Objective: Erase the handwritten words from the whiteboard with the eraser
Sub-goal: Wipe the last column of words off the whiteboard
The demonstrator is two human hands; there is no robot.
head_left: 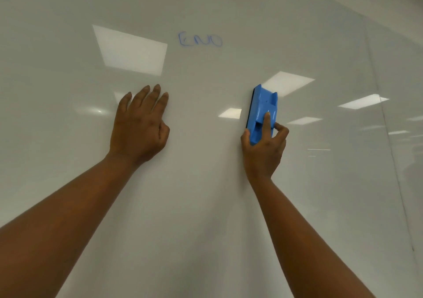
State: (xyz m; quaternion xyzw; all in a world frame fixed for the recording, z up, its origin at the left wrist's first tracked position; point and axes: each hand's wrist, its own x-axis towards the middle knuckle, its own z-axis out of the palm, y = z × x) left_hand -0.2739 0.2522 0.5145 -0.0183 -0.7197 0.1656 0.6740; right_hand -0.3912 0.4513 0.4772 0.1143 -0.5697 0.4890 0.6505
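Note:
A glossy whiteboard (206, 194) fills the view. The word "END" (200, 39) is written on it in blue marker, high in the middle. My right hand (264, 151) grips a blue eraser (263, 112) by its lower end, thumb on the left side and index finger along the top. The eraser's dark pad lies against the board, below and to the right of the word. My left hand (139, 126) rests flat on the board with straight fingers, below and left of the word.
A vertical seam (386, 137) between board panels runs down the right side. Ceiling light reflections (130, 50) show on the glossy surface.

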